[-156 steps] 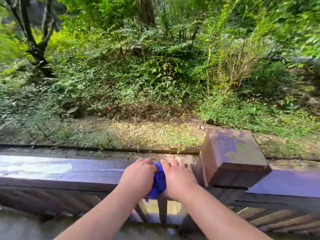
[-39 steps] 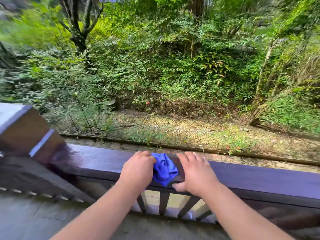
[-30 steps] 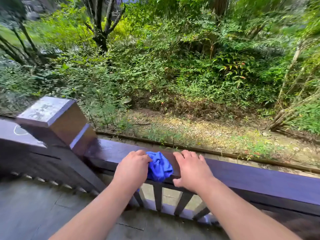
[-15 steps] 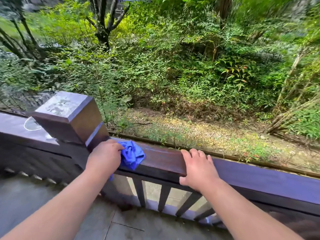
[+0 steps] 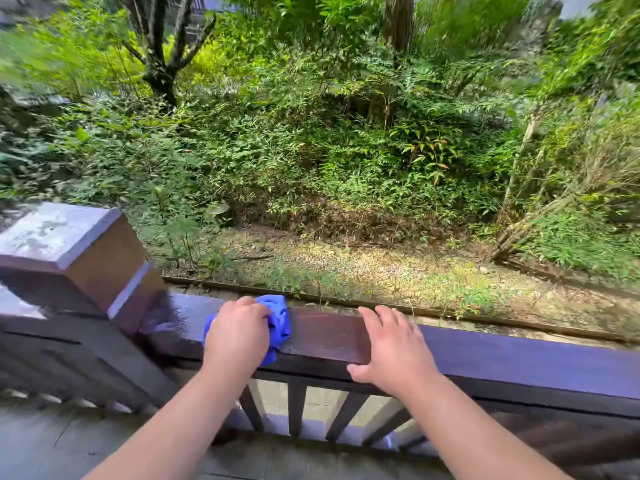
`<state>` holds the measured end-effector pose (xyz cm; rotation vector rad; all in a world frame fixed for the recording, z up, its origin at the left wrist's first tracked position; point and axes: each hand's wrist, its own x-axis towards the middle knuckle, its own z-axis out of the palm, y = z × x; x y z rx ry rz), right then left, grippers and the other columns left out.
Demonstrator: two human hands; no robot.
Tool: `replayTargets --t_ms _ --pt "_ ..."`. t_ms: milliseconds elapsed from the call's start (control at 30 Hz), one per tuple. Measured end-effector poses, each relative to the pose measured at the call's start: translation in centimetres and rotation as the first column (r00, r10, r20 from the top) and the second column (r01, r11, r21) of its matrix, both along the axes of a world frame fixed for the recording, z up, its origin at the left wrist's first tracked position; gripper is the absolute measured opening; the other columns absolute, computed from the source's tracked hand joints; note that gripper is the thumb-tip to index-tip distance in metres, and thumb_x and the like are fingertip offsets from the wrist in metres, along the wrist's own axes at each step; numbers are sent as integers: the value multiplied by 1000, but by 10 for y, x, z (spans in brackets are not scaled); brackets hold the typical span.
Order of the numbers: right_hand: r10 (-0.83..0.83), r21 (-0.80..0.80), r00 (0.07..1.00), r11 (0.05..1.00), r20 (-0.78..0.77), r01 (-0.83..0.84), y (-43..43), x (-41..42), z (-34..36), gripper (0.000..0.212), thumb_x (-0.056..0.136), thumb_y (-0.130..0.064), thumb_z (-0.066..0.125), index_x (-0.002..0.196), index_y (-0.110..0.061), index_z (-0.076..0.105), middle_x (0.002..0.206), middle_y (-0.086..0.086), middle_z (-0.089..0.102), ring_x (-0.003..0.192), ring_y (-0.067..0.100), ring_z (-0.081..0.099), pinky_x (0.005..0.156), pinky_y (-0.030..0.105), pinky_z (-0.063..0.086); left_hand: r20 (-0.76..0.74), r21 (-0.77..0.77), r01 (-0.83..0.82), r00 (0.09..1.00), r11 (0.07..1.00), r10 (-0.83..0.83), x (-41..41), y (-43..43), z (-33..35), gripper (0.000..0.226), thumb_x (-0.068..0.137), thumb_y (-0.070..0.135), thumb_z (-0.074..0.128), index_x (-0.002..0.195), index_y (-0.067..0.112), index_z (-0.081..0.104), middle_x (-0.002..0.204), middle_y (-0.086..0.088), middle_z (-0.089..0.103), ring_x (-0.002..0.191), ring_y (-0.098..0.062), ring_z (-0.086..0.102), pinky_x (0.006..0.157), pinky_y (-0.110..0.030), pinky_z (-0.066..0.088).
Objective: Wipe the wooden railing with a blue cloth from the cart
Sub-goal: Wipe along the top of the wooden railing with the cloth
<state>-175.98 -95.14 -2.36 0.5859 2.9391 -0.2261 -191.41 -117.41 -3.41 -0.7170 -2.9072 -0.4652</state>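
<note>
No readable text, labels, brands, numbers or signs anywhere in view.

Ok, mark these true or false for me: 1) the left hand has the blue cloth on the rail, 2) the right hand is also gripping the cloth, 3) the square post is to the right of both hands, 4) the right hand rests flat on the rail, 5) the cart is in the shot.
1) True: the left hand presses the blue cloth onto the top of the rail.
2) False: the right hand is apart from the cloth, with bare rail between them.
3) False: the post stands to the left of both hands.
4) True: its fingers lie spread on the rail top, thumb over the near edge.
5) False: no cart shows in this view.
</note>
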Motion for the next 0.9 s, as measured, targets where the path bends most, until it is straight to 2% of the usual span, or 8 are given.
replayTargets --t_ms 200,367,433,633,800,900 --pt "-47 -15 999 999 -8 47 33 34 4 112 70 -71 69 160 -29 17 162 2 29 152 30 23 124 54 22 64 -22 281 958 960 -279 65 103 -1 38 85 12 48 107 29 74 108 6 65 97 -24 54 80 -37 51" --pt "-16 -20 1000 1000 -10 16 54 51 3 111 63 -73 62 157 -31 20 158 0 35 149 27 28 121 51 27 73 -84 422 906 903 -417 99 147 5 31 83 10 48 101 22 71 99 -1 61 94 -27 52 72 -40 53" --pt "10 -10 1000 1000 -3 -10 54 49 2 112 62 -75 58 157 -32 20 158 -1 34 148 27 28 121 50 27 55 -84 449 893 889 -446 96 140 4 29 85 11 48 100 21 70 99 -1 60 94 -27 53 74 -40 53" --pt "94 -14 996 995 -2 -94 24 14 5 111 64 -74 58 158 -30 20 158 0 36 146 27 32 121 48 27 35 -58 350 937 935 -348 63 82 -7 29 85 15 48 100 26 70 102 5 60 95 -23 53 79 -41 53" --pt "176 -8 984 984 15 -176 -15 -15 2 107 67 -70 66 157 -31 23 156 1 39 143 28 36 119 49 30 3 -45 199 980 979 -199 32 26 -9 27 86 18 50 96 28 72 98 7 61 93 -21 55 73 -40 55" --pt "205 12 979 979 21 -205 -36 -28 -1 107 69 -72 65 158 -30 21 157 3 37 144 29 34 119 50 31 -46 -62 110 992 992 -113 11 -10 -9 24 83 16 56 91 28 74 95 8 64 90 -20 58 71 -34 52"
